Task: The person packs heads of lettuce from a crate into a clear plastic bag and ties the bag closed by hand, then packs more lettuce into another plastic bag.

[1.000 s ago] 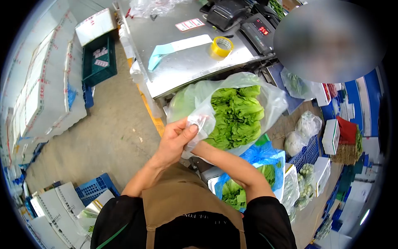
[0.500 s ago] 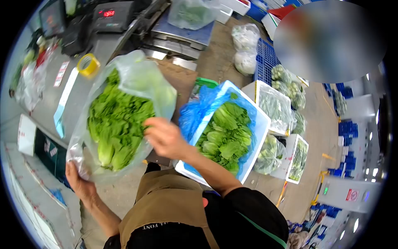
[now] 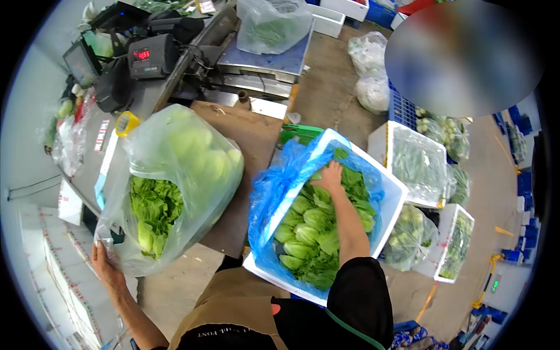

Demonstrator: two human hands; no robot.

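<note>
My left hand (image 3: pixel 107 265) pinches the rim of a large clear plastic bag (image 3: pixel 224 185) at its lower left corner. Green leafy lettuce (image 3: pixel 153 213) shows through the bag's mouth, and paler heads press against its far side. Over the white foam box (image 3: pixel 389 188), my right hand (image 3: pixel 330 177) touches the upper leaves of the lettuce heads (image 3: pixel 315 224) with its fingers spread. Blue plastic film (image 3: pixel 269 189) lines this box and spills over its left edge.
Left of the bag stand a weighing display (image 3: pixel 153 55) and a yellow tape roll (image 3: pixel 126 123). Another filled bag (image 3: pixel 274 26) rests on the blue scale platform (image 3: pixel 262 58). Boxes of bagged vegetables (image 3: pixel 417 163) line the floor at right.
My right hand has gone from the bag's mouth to the lettuce in the foam box. My left hand keeps its hold on the bag. The display reading has changed.
</note>
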